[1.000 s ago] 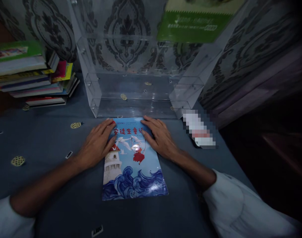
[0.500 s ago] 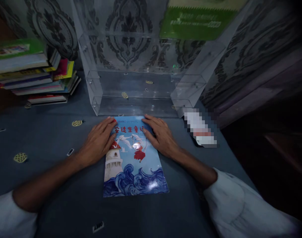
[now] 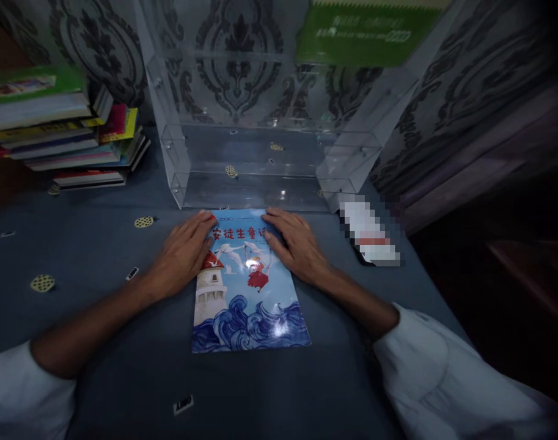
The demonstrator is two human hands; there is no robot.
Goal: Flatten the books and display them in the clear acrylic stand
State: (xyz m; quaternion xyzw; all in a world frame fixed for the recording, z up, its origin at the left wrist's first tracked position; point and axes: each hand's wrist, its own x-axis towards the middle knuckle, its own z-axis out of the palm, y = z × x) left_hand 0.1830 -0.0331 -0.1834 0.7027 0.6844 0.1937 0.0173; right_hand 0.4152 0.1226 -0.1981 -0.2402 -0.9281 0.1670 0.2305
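1. We saw the book (image 3: 251, 293) lying flat, cover up, at the centre of the frame, its top edge just below the foot of the clear rack (image 3: 255, 190). The cover showed red lettering, a tower, white birds, a figure in red and dark blue waves.
2. Our left hand (image 3: 182, 250) lay at the book's upper left edge, its fingers stretched out and close together, clamped on nothing.
3. Our right hand (image 3: 297, 247) lay over the upper right edge, fingers extended, the thumb apart from them and resting on the cover.
4. Under all this we had a dark blue tablecloth (image 3: 246, 391) with small printed pineapples and labels.
5. At the right of the frame, near the rack, we saw a pixelated object (image 3: 370, 229).
6. We saw a stack of books (image 3: 72, 131) in the upper left and a green panel (image 3: 361, 36) in the rack, upper right.
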